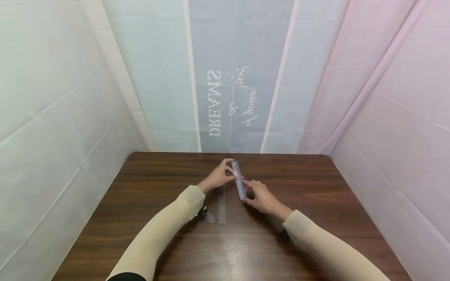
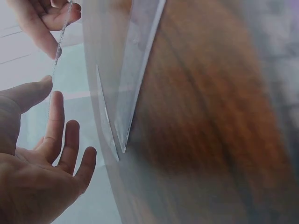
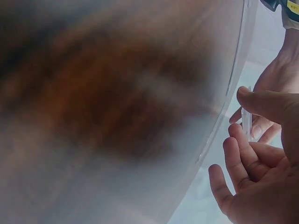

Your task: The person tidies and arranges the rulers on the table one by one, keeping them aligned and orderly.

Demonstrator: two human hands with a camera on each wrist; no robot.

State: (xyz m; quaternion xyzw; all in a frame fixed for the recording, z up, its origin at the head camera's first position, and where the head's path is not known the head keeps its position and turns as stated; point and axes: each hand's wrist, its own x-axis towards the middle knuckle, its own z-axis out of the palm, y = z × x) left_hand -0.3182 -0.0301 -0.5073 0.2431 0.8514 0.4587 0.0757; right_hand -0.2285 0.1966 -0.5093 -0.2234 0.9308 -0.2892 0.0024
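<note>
A clear ruler [image 1: 239,179] is held up over the table at a slant between both hands, and its thin edge shows in the left wrist view. At the ruler's far end, my left hand [image 1: 219,175] pinches it by the edges with thumb and fingers. My right hand [image 1: 263,197] grips the near end between thumb and fingertips. In the right wrist view the right hand [image 3: 261,177] has its other fingers spread loosely, with the ruler [image 3: 246,123] between it and the left hand [image 3: 271,79]. Below the left hand, a second clear ruler [image 1: 222,208] lies on the table.
A clear protractor [image 1: 209,218] lies beside the second ruler, partly hidden by the left cuff. The dark wood table [image 1: 158,238] meets a fabric backdrop [image 1: 168,97] with printed words behind it, and pale cloth walls stand on both sides.
</note>
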